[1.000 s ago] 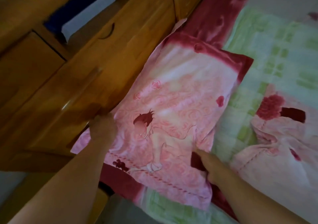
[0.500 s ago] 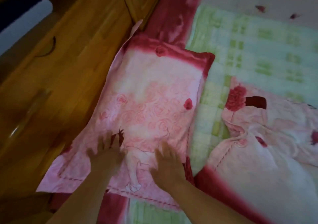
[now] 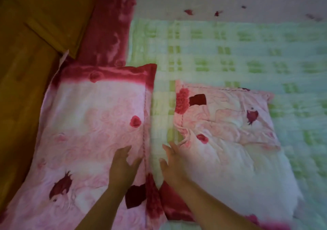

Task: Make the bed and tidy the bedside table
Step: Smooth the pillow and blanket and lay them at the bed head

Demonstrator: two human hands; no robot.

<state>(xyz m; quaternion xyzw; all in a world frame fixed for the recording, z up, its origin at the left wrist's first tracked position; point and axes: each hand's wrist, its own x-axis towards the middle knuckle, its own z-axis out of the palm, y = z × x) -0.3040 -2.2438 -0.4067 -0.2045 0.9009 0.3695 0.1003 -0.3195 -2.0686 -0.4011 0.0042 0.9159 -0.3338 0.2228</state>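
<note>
Starting at left edge of frame: wooden furniture (image 3: 26, 88) seen, dark red cloth (image 3: 109, 26) beside it at upper left. Smooth pink pillow (image 3: 92, 120) laid flat at lower left, against wood. Left hand (image 3: 123, 166) spread wide, rested on that pillow's right border. Right hand (image 3: 172, 164) held straight-fingered, nothing gripped, at left edge of rumpled pillow (image 3: 228, 134), centre right. Green checked blanket (image 3: 230, 52) spread beneath both pillows.

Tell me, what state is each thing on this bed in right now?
left pillow: lying flat, cover smooth.
right pillow: lying flat, cover rumpled and creased.
green mat: spread out flat.
left hand: open, fingers spread on the left pillow.
right hand: open, at the right pillow's edge.
</note>
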